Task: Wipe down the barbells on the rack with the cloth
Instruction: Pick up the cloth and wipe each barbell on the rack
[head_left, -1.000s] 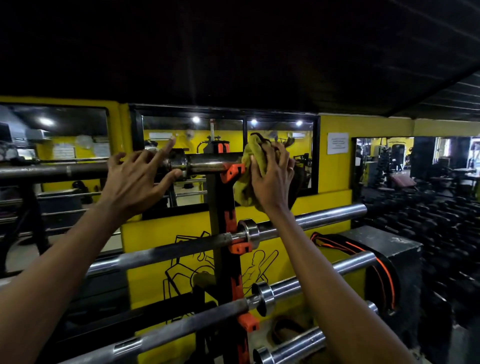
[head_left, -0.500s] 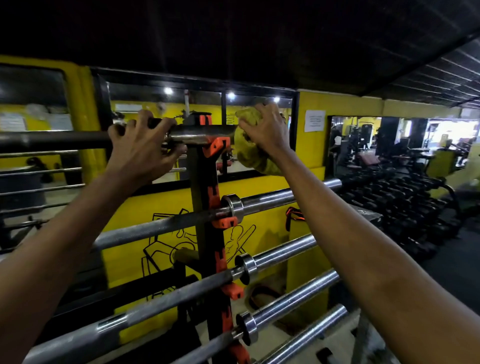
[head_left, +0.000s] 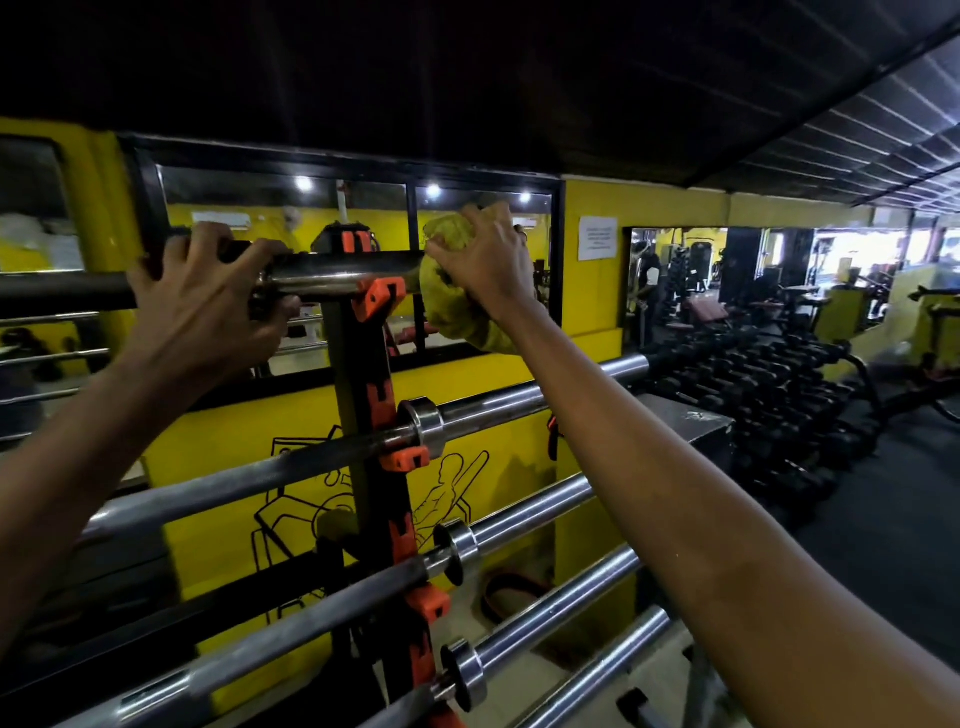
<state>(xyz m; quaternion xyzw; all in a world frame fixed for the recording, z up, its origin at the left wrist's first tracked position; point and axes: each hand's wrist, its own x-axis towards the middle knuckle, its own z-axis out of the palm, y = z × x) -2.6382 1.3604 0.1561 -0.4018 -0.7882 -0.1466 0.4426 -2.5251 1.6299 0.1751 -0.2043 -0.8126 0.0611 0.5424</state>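
Lower barbells (head_left: 519, 512) nearest, likely not yet wiped. Left of rack upright (head_left: 358, 374), left hand (head_left: 208, 306), open a second ago, now grips top barbell (head_left: 332, 273). Right of upright, right hand (head_left: 483, 260) clutches yellow cloth (head_left: 457, 317) over its sleeve end. Wiping probably underway.

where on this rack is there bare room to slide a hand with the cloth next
Free: the second barbell's sleeve, from its collar out to the right forearm, and the lower sleeves right of the rack upright. Crowded: the top barbell at the upright, where left hand, right hand, cloth and orange hook bunch together.
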